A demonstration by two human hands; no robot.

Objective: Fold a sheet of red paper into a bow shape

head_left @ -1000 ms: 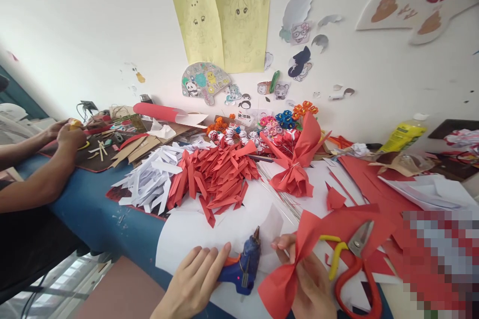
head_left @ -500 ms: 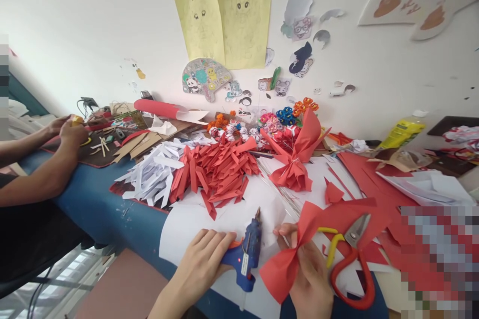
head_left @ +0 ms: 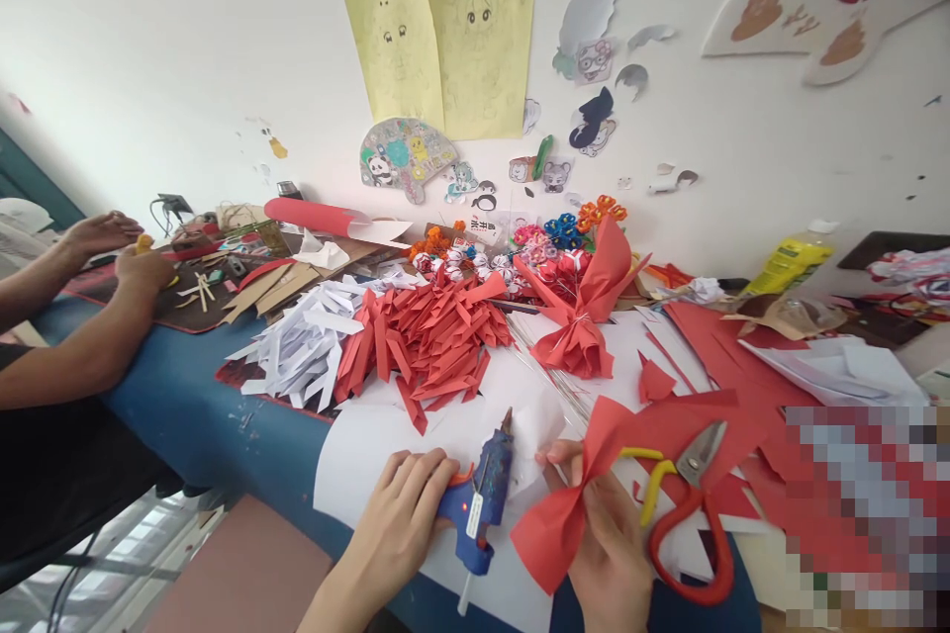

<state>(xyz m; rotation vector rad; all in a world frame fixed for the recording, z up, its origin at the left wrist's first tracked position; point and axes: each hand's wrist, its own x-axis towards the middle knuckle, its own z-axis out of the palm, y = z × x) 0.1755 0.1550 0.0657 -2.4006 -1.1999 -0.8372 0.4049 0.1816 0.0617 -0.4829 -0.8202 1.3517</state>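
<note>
My left hand (head_left: 401, 519) is closed around the handle of a blue hot glue gun (head_left: 484, 495), whose nozzle points up and away from me and whose small red light is lit. A white glue stick pokes out of its lower end. In my right hand (head_left: 610, 539) a red paper bow (head_left: 575, 499) is pinched at its gathered middle, its two wings fanned out. Just right of that hand lie scissors (head_left: 694, 504) with red and yellow handles, blades open on red paper. White paper (head_left: 371, 455) spreads beneath the glue gun.
Piles of folded red strips (head_left: 437, 326) and white strips (head_left: 304, 336) lie beyond my hands. A larger red paper bow (head_left: 583, 316) stands right of them, before colourful flowers (head_left: 564, 232). A yellow bottle (head_left: 791, 262) is at the back right. At the left are another person's arms (head_left: 96, 346).
My hands keep their grips on the glue gun and bow, with barely any shift. At the left, the other person's hands have moved apart. The view has shifted slightly.
</note>
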